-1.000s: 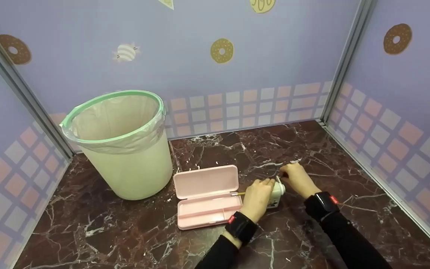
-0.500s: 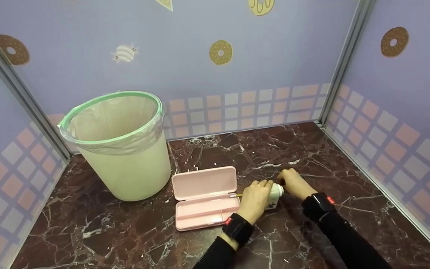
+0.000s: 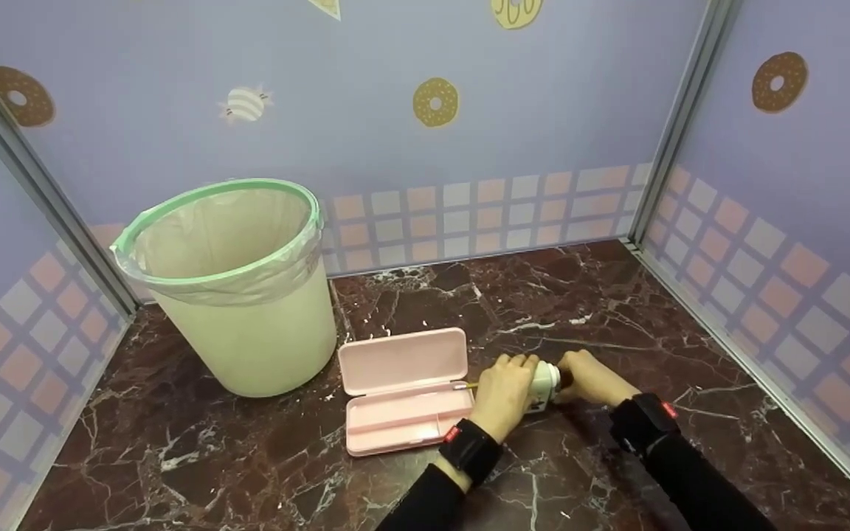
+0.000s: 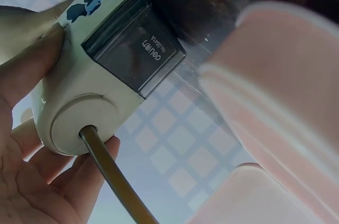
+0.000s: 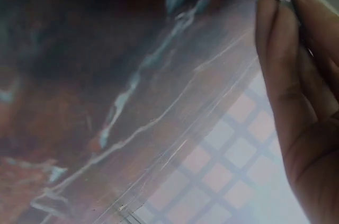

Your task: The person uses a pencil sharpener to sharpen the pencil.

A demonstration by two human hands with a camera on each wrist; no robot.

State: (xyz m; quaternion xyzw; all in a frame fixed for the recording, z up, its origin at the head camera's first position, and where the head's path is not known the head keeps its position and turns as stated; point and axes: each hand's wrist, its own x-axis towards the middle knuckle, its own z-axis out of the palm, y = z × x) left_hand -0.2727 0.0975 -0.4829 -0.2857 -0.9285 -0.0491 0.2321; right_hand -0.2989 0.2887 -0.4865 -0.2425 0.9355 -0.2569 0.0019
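My left hand point(image 3: 502, 398) grips a pale pencil sharpener point(image 3: 544, 381) on the dark marbled tabletop. A pencil point(image 4: 117, 179) is inserted in its round front hole, and the sharpener's dark see-through shavings drawer point(image 4: 140, 49) shows in the left wrist view. My right hand point(image 3: 593, 380) is at the sharpener's back end, thumb and fingers pinching the crank handle, which they mostly hide. In the right wrist view the fingertips point(image 5: 280, 9) meet at the upper right. Just left of my left hand lies a pink pencil case point(image 3: 403, 361), lid raised, its compartments showing.
A large pale green bin point(image 3: 263, 346) with a clear liner stands at the back left. White crumbs are scattered on the tabletop point(image 3: 263, 450) near the bin and case. Patterned panels point(image 3: 373, 147) enclose the back and both sides.
My right hand circles at the sharpener's back, from higher up to lower and nearer me, turning the crank. My left hand keeps its grip, and the pencil stays in the hole.
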